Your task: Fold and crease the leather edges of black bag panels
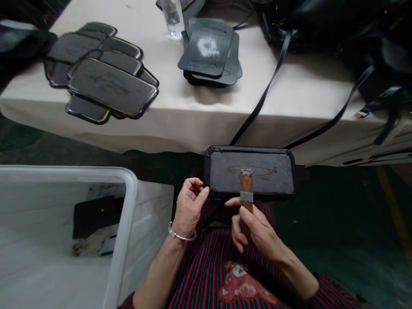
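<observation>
A black rectangular panel with rounded corners and a folded, wrapped rim lies level over the lap, against the table's front. Its grey inner face carries scribbled glue-like marks. My left hand, with a bangle at the wrist, has its thumb and curled fingers pinched at the panel's lower left corner. In my right hand is a brown stick-like tool with a grey band round it and a pale, worn end. That tool points away from me, over the panel's lower edge; its other end is hidden by the hand.
On the pale-covered table lie a heap of black-rimmed panels, a stack of dark flat pieces and a clear bottle. Black bags with hanging straps occupy the right. A white bin stands at my left.
</observation>
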A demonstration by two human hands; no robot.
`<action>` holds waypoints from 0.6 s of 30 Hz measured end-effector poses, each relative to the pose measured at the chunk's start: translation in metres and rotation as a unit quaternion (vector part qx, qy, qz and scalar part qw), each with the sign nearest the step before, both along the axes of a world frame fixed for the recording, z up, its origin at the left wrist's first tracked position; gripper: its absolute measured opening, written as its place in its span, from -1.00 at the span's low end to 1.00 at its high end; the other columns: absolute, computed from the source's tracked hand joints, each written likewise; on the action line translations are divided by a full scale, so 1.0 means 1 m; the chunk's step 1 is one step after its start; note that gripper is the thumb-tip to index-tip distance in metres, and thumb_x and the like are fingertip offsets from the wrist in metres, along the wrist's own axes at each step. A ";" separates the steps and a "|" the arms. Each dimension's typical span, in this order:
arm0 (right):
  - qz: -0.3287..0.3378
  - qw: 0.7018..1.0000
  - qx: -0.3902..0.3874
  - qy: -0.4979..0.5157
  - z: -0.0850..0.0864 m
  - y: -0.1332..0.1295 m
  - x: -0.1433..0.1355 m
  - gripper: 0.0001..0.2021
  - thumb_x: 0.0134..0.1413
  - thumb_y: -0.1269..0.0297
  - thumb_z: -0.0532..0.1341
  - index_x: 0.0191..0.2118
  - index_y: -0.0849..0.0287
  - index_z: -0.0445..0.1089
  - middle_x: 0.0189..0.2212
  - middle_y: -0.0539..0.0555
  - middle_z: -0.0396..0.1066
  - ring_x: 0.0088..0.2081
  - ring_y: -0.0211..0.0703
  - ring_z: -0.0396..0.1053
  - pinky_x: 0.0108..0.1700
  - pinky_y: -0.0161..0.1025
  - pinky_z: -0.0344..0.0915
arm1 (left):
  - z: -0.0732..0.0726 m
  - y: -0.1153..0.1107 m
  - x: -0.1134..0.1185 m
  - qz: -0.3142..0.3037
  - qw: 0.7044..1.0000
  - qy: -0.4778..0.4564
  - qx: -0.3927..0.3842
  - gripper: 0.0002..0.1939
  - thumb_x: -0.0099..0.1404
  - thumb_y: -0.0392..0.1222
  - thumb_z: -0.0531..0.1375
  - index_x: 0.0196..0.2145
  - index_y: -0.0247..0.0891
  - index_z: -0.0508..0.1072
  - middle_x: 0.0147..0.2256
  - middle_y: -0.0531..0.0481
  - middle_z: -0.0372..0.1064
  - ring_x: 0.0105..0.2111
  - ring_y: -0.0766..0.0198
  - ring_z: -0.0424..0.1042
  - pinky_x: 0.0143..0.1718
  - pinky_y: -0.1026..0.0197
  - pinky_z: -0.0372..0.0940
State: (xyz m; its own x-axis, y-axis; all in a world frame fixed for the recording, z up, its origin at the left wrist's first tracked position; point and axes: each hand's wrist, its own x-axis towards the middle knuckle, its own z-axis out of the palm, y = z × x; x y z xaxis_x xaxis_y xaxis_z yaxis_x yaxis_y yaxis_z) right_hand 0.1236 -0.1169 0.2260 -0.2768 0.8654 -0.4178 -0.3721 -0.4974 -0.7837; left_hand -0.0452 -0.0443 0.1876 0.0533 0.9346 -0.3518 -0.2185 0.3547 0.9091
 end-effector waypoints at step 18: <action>0.268 0.787 0.235 -0.504 0.060 0.095 0.028 -0.71 0.27 0.17 0.05 -0.45 0.18 0.23 -0.58 -0.07 0.13 -0.52 -0.34 0.06 -0.44 -0.31 -0.04 | -0.013 -0.008 -0.010 -0.010 0.992 -0.120 -0.025 -0.68 0.16 -0.20 0.31 -0.14 -0.21 0.36 -0.16 0.02 0.33 -0.16 0.36 0.34 -0.09 0.28 0.25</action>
